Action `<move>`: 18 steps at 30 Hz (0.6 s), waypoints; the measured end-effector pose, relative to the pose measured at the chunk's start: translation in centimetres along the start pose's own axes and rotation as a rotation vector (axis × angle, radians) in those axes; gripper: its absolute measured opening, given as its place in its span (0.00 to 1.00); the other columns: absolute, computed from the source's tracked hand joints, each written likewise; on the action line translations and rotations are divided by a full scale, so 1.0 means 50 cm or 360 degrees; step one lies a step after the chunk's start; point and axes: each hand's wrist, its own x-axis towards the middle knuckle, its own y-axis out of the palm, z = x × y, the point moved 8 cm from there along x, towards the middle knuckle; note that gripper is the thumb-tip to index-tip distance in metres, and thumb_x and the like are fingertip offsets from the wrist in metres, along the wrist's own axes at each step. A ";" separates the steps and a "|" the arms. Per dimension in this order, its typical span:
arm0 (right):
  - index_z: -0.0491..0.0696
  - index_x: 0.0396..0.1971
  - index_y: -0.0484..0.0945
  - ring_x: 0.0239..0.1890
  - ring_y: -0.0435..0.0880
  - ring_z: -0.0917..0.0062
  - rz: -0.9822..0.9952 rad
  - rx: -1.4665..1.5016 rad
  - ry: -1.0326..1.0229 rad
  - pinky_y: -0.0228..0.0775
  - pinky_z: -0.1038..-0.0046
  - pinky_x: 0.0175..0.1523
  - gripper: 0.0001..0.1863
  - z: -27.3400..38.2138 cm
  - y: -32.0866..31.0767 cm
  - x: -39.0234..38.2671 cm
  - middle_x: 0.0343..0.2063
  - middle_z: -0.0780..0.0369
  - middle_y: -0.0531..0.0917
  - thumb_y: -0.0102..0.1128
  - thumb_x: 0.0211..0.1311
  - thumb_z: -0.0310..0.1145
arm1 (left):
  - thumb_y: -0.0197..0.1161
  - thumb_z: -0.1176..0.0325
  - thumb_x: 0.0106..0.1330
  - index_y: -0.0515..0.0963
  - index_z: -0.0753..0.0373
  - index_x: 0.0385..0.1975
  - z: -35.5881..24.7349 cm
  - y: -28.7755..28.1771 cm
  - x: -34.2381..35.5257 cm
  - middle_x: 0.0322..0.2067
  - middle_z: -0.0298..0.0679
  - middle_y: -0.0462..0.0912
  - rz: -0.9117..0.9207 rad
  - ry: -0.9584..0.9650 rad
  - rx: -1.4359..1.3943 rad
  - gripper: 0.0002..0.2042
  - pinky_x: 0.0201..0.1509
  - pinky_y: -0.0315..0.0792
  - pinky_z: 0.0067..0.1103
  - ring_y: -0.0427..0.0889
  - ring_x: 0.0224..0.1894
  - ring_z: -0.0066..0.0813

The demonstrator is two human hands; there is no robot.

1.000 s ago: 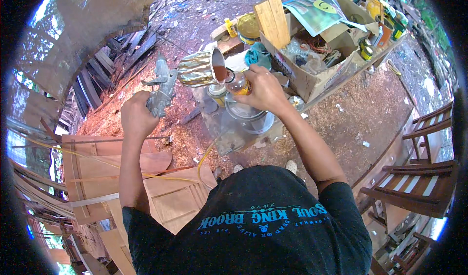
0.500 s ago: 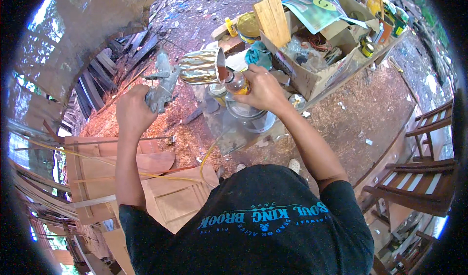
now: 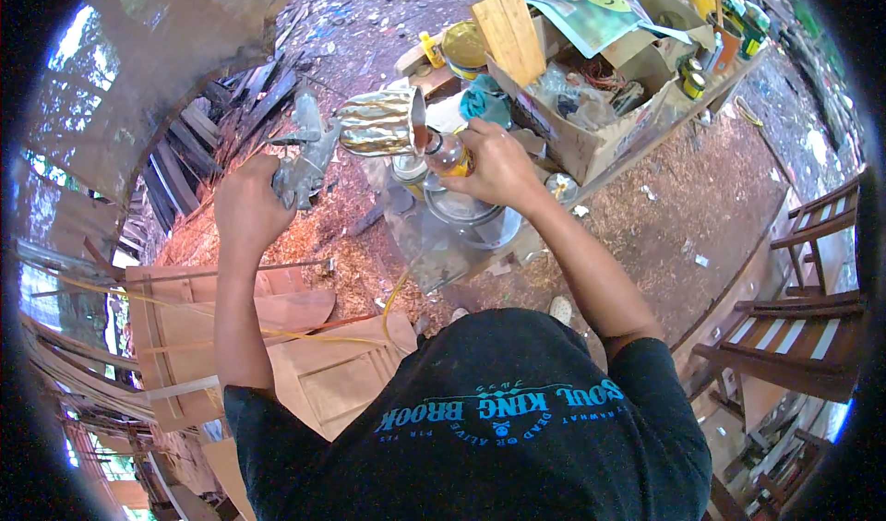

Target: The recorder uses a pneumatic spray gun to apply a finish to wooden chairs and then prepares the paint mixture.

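Observation:
My left hand (image 3: 251, 203) is closed around the handle of a grey, stained spray gun (image 3: 303, 166). A metallic cup (image 3: 377, 122) with gold and silver streaks sits beside the gun's body and appears joined to it; its mouth faces right. In my right hand (image 3: 498, 168) is a small clear bottle (image 3: 448, 155) with a yellow label, tilted so its neck meets the lip of the cup. Whether liquid is flowing I cannot tell. Below the bottle are a tin can (image 3: 409, 172) and a translucent bucket (image 3: 475, 224).
A cardboard box (image 3: 600, 147) with plastic bags stands on the bench, next to a wooden board (image 3: 508, 36), a teal cloth (image 3: 484, 102) and a gold-lidded can (image 3: 464, 48). Wooden panels (image 3: 337, 373) and a yellow hose (image 3: 395, 304) lie at lower left. Wooden chairs (image 3: 789, 346) stand at right.
Both hands keep their holds, and the bottle stays at the cup's lip. My left hand has shifted slightly left; the whole view has moved a little.

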 end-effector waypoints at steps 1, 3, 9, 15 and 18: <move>0.43 0.36 0.82 0.41 0.80 0.56 0.0004 0.0004 0.0003 0.73 0.59 0.48 0.26 -0.002 0.002 0.000 0.32 0.53 0.80 0.75 0.38 0.45 | 0.67 0.65 0.49 0.75 0.64 0.21 -0.001 0.001 0.003 0.26 0.49 0.80 0.0011 0.0016 0.0017 0.10 0.33 0.72 0.40 0.80 0.29 0.52; 0.43 0.36 0.82 0.41 0.80 0.57 0.0008 0.0009 0.0007 0.73 0.59 0.48 0.26 -0.005 0.004 -0.001 0.32 0.53 0.80 0.75 0.38 0.45 | 0.66 0.65 0.49 0.76 0.64 0.22 -0.002 0.002 0.007 0.26 0.49 0.80 0.0022 0.0034 0.0033 0.09 0.33 0.73 0.40 0.80 0.29 0.52; 0.43 0.37 0.82 0.41 0.80 0.57 -0.0035 0.0055 -0.0019 0.73 0.59 0.48 0.26 -0.006 0.008 -0.005 0.33 0.53 0.80 0.75 0.38 0.45 | 0.66 0.66 0.48 0.77 0.64 0.23 0.000 0.005 0.011 0.28 0.50 0.81 0.0058 0.0023 0.0062 0.09 0.34 0.73 0.40 0.81 0.31 0.52; 0.44 0.37 0.83 0.40 0.80 0.57 -0.0002 0.0075 -0.0034 0.73 0.60 0.47 0.25 -0.011 0.022 -0.009 0.33 0.54 0.81 0.75 0.39 0.44 | 0.66 0.65 0.48 0.77 0.64 0.23 -0.008 0.005 0.013 0.29 0.50 0.81 0.0116 0.0043 0.0104 0.09 0.35 0.74 0.40 0.81 0.32 0.52; 0.44 0.37 0.83 0.40 0.80 0.58 -0.0018 0.0157 -0.0028 0.73 0.61 0.47 0.25 -0.009 0.023 -0.012 0.33 0.54 0.80 0.76 0.40 0.44 | 0.66 0.65 0.49 0.77 0.64 0.23 -0.012 0.003 0.012 0.29 0.49 0.81 0.0124 0.0052 0.0115 0.09 0.35 0.74 0.40 0.81 0.32 0.52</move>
